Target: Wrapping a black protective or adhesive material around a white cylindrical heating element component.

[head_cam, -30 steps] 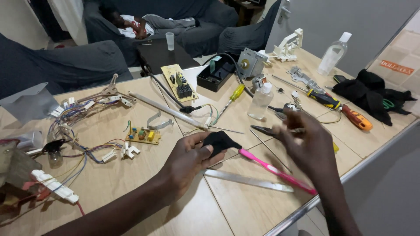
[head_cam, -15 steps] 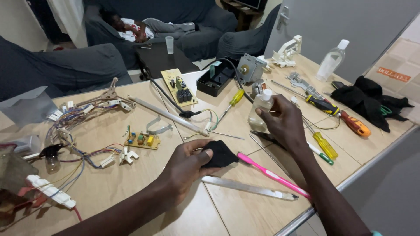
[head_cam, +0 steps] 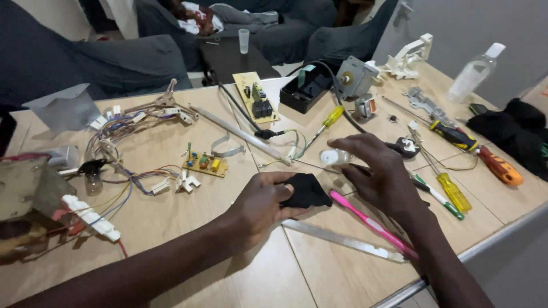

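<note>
- Nearest the camera, a long metal strip (head_cam: 342,242) lies flat on the wooden table (head_cam: 188,228), running from below the left hand toward the table's front edge.
- The left hand (head_cam: 260,205) rests on the table and pinches a small black cloth (head_cam: 305,191) between thumb and fingers, closed on it; the cloth sticks out to the right of the fingertips and touches the tabletop.
- A pink toothbrush (head_cam: 371,225) lies just beside the cloth, its head nearly touching the cloth's right edge and its handle passing under the right wrist.
- The right hand (head_cam: 385,179) is curled over a small clear bottle (head_cam: 334,157) with a white cap; the bottle lies on its side, cap end poking out left of the fingers (the palm hides most of the body, so how tightly the fingers close on it I cannot tell).
- The bottle sits just beyond the cloth, the two hands near each other but apart.
- Right of the right hand lie a yellow-handled screwdriver (head_cam: 454,191) and a green-tipped one (head_cam: 436,197).
- To the left, a small circuit board (head_cam: 204,164) sits among loose wires.
- Farther back lie another yellow screwdriver (head_cam: 331,117), a larger circuit board (head_cam: 256,98) and a black box (head_cam: 305,91).
- At the far right stands a clear plastic bottle (head_cam: 474,71).
</note>
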